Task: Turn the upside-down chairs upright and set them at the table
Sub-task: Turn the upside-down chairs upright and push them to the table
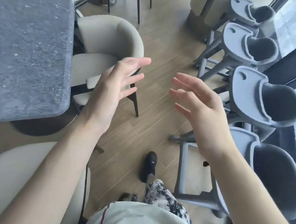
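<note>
Beige upholstered chair (106,44) stands upright, tucked against grey stone table (30,54); second beige chair (16,176) near bottom left, by table's near edge. No upside-down chair visible in head view.

Left hand (110,93) spread wide, holds nothing, hovers in front of upright chair's back. Right hand (201,112) likewise wide, empty, over wood floor (157,63).

Grey high chairs (257,95) line window side, upright, well apart from table.

Advice: look round for next inverted chair; grip seat frame with both hands, rotate slowly, keep legs off high chairs.

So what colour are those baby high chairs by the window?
The high chairs are light grey-blue with darker grey seats, best seen in the head view.
</note>
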A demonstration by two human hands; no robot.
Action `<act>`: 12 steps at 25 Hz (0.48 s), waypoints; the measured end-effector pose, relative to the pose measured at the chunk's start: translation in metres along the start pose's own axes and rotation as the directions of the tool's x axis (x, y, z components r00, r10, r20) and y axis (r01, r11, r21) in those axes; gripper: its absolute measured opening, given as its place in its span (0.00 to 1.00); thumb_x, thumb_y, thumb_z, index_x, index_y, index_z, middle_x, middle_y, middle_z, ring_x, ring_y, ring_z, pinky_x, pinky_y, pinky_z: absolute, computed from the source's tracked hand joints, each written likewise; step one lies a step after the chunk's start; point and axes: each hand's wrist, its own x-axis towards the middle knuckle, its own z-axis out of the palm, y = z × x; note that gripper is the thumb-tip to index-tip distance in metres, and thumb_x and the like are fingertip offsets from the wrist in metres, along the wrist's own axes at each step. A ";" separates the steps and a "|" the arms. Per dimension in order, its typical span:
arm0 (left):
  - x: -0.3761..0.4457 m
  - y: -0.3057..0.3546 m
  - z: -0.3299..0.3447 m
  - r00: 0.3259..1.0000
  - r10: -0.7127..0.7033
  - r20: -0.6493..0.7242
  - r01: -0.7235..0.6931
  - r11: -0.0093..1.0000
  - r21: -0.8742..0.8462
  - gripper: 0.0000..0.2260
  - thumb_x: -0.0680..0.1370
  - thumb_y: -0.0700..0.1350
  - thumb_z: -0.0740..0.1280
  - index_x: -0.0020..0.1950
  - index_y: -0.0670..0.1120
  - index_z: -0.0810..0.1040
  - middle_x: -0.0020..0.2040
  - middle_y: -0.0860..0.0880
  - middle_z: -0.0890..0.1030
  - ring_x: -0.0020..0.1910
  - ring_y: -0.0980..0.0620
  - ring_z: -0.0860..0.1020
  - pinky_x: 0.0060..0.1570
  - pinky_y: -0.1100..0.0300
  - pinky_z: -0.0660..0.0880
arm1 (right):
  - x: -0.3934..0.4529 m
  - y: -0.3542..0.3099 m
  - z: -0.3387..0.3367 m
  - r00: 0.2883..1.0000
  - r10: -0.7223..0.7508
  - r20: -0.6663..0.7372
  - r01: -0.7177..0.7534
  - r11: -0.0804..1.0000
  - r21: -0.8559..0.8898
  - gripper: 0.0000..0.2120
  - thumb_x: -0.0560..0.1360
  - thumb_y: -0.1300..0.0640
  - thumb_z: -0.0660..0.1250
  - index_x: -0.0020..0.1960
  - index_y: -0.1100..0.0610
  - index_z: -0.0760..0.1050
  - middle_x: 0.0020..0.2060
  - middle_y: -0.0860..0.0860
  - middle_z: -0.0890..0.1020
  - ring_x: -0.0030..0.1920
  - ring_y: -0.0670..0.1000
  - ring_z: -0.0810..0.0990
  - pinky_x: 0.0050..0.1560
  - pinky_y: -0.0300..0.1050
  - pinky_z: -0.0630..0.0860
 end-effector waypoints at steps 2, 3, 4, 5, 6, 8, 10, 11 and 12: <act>0.035 -0.002 0.005 0.999 0.001 -0.032 -0.001 1.000 0.009 0.20 0.68 0.64 0.60 0.54 0.63 0.85 0.66 0.60 0.80 0.64 0.59 0.78 0.67 0.52 0.71 | 0.039 0.004 -0.006 1.000 -0.004 0.030 0.004 1.000 0.000 0.16 0.78 0.58 0.65 0.64 0.49 0.78 0.58 0.40 0.83 0.60 0.41 0.80 0.63 0.47 0.77; 0.053 -0.003 0.008 0.999 0.006 -0.048 -0.004 1.000 0.024 0.20 0.68 0.63 0.60 0.54 0.63 0.85 0.65 0.60 0.80 0.64 0.60 0.78 0.68 0.52 0.71 | 0.059 0.006 -0.010 0.999 -0.007 0.039 0.007 1.000 0.001 0.16 0.77 0.57 0.65 0.64 0.49 0.79 0.58 0.40 0.83 0.60 0.41 0.80 0.62 0.46 0.77; 0.076 -0.003 0.012 0.998 0.011 -0.065 -0.009 0.999 0.039 0.20 0.68 0.63 0.60 0.54 0.62 0.84 0.63 0.61 0.81 0.64 0.60 0.78 0.68 0.52 0.71 | 0.083 0.008 -0.016 0.999 -0.009 0.050 0.009 1.000 0.005 0.17 0.76 0.56 0.64 0.63 0.48 0.79 0.58 0.40 0.83 0.60 0.41 0.80 0.62 0.46 0.77; 0.099 -0.003 0.017 0.997 0.015 -0.081 -0.011 0.999 0.048 0.20 0.68 0.63 0.60 0.54 0.62 0.84 0.63 0.61 0.81 0.64 0.60 0.79 0.69 0.51 0.71 | 0.108 0.009 -0.023 0.998 -0.009 0.058 0.008 1.000 0.011 0.17 0.76 0.55 0.64 0.63 0.47 0.79 0.58 0.39 0.83 0.60 0.41 0.81 0.62 0.47 0.77; 0.124 -0.002 0.023 0.995 0.013 -0.099 -0.009 0.999 0.047 0.20 0.68 0.63 0.60 0.54 0.62 0.84 0.62 0.60 0.82 0.64 0.60 0.79 0.69 0.50 0.71 | 0.134 0.009 -0.030 0.998 -0.005 0.061 0.004 1.000 0.018 0.17 0.76 0.55 0.64 0.63 0.47 0.79 0.58 0.39 0.83 0.60 0.42 0.81 0.62 0.48 0.77; 0.176 0.004 0.032 0.991 0.017 -0.133 -0.011 0.999 0.045 0.21 0.69 0.62 0.60 0.55 0.61 0.84 0.63 0.59 0.82 0.64 0.59 0.79 0.69 0.49 0.71 | 0.189 0.004 -0.046 0.998 -0.004 0.064 0.003 1.000 0.027 0.17 0.76 0.55 0.64 0.63 0.46 0.79 0.58 0.39 0.83 0.60 0.42 0.81 0.62 0.49 0.77; 0.217 0.010 0.036 0.986 0.037 -0.160 -0.030 0.999 0.045 0.22 0.69 0.62 0.59 0.57 0.60 0.83 0.64 0.59 0.81 0.64 0.60 0.78 0.69 0.48 0.70 | 0.235 -0.002 -0.055 0.997 -0.013 0.081 0.009 0.999 0.046 0.16 0.77 0.57 0.64 0.63 0.48 0.79 0.59 0.40 0.83 0.61 0.42 0.80 0.64 0.49 0.76; 0.238 0.013 0.037 0.983 0.052 -0.178 -0.045 0.998 0.045 0.23 0.69 0.63 0.59 0.58 0.59 0.83 0.64 0.60 0.81 0.65 0.60 0.78 0.69 0.48 0.70 | 0.259 -0.005 -0.058 0.995 -0.022 0.094 0.017 0.999 0.052 0.15 0.78 0.58 0.65 0.63 0.49 0.79 0.60 0.41 0.82 0.61 0.41 0.80 0.65 0.49 0.76; 0.259 0.015 0.036 0.978 0.061 -0.200 -0.054 0.998 0.041 0.23 0.69 0.62 0.59 0.59 0.58 0.82 0.65 0.60 0.81 0.65 0.60 0.78 0.69 0.49 0.70 | 0.285 -0.009 -0.061 0.994 -0.030 0.109 0.026 0.999 0.046 0.15 0.79 0.60 0.65 0.64 0.49 0.79 0.60 0.41 0.82 0.61 0.41 0.80 0.65 0.48 0.75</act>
